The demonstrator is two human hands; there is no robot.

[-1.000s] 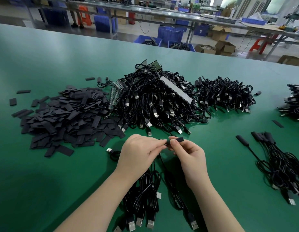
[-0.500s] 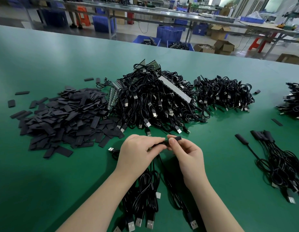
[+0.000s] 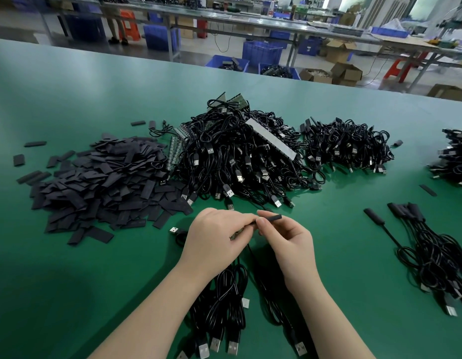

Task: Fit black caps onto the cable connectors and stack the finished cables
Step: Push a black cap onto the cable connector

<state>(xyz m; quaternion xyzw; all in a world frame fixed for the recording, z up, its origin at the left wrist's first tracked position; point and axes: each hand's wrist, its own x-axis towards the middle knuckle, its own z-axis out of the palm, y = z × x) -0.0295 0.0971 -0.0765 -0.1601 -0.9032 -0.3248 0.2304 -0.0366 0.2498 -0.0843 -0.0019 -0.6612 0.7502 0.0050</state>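
My right hand pinches a black cap between thumb and fingers, just above the table's middle. My left hand grips the cable connector, whose small green board end peeks out under its fingers, touching the cap's left end. The cable hangs down from there between my wrists. A heap of loose black caps lies at the left. A big pile of black USB cables sits behind my hands. Capped cables are stacked at the right.
A smaller cable pile lies right of the big one, and another at the right edge. Several cables lie under my forearms. One capped cable and a stray cap rest on the green table.
Both hands stayed together at the same spot; the cap in my right hand has shifted a little against the connector, and my right fingers have regripped it.
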